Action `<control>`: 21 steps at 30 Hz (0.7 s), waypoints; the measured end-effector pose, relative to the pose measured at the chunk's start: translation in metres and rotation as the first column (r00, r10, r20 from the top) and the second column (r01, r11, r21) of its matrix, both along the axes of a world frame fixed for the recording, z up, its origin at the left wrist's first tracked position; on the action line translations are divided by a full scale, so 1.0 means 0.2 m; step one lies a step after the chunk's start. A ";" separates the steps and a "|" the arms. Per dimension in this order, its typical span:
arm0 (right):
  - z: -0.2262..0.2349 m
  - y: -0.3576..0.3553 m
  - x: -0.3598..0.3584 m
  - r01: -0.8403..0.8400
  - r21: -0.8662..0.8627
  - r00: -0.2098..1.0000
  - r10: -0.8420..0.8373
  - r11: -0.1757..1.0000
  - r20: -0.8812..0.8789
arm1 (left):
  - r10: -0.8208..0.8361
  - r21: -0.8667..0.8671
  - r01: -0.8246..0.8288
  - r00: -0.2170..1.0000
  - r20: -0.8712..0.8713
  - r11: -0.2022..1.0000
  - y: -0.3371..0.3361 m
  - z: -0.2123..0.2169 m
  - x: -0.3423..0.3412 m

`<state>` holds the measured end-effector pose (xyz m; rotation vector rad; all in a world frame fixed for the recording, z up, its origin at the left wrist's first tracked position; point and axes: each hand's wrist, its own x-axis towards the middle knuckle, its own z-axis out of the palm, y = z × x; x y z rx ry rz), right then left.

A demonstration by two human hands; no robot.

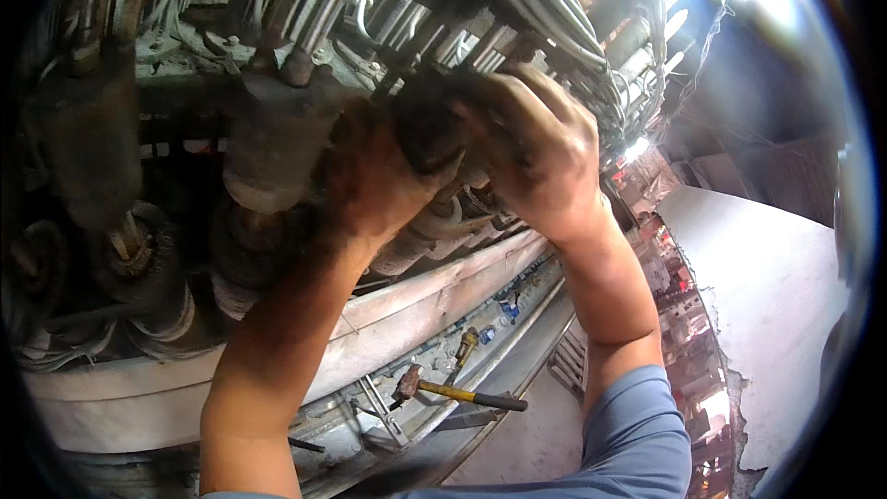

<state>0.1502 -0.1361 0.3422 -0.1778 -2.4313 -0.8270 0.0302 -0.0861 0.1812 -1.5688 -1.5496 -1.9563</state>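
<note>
Both arms reach up into a large machine. My left hand [383,180] is closed against the near left side of a dark, grimy block-like part [427,120], its fingers blurred and in shadow. From the right, my right hand [550,143] curls its fingers over the same part. Shadow and my hands hide most of its shape, so its exact kind is unclear. Left of my hands hang a grey metal cylinder [277,143] with a rod at its top and a similar cylinder [88,143]. Beneath them sit round dark spools [139,254] with fibrous-looking rims.
A pale curved rail [416,310] runs below the machine. On the ledge under it lie a hammer [471,395] with a yellow and black handle, and a brass-coloured tool [465,346]. Bundled white tubes [545,0] pass overhead. A white panel [758,268] stands at right.
</note>
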 end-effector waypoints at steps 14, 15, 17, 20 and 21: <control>0.06 0.01 -0.26 -0.018 0.096 0.989 0.003 0.995 0.149 | -0.027 0.177 0.018 0.998 0.053 0.984 0.01 0.07 0.07; 0.07 0.01 -0.19 -0.081 0.097 0.994 0.074 0.992 0.082 | -0.036 0.129 0.029 0.998 0.049 0.991 -0.01 0.08 0.04; 0.06 -0.03 -0.01 -0.209 -0.010 0.969 0.206 0.978 -0.138 | -0.043 -0.078 0.043 0.999 0.004 0.996 -0.02 0.04 -0.03; -0.12 -0.06 0.33 -0.449 -0.414 0.729 0.057 0.792 -0.682 | -0.071 -0.096 0.073 0.997 0.020 0.993 -0.05 0.10 0.07; -0.16 0.00 0.38 -0.573 -0.463 0.632 0.004 0.676 -0.775 | 0.026 -0.066 -0.027 0.999 -0.020 0.997 -0.03 0.07 0.08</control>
